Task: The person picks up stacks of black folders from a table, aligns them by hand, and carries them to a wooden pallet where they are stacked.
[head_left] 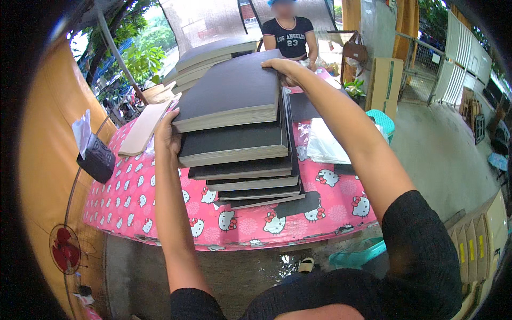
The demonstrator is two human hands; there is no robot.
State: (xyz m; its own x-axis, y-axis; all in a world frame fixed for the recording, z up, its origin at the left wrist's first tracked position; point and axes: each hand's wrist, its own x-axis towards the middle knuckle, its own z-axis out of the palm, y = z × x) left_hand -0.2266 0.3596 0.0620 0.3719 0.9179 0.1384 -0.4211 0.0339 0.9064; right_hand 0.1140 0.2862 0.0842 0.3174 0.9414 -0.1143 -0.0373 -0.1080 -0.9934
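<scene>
A thick black-covered book (232, 90) tops a staggered stack of similar books (234, 143) on a table (133, 205) draped in pink cat-print cloth. The pile appears assembled but not squared, its edges overhanging, and the uppermost volume has not been let go. The left hand (168, 134), partly curled, grips its near left corner; the right hand (287, 70), thumb on the cover, clasps the far right corner, both arms stretched forward. Beyond, a co-worker (289, 40) in a dark shirt faces the table

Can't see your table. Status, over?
Left hand at near-left corner of top black block. Right hand at its far-right corner. Second stack behind.
</scene>
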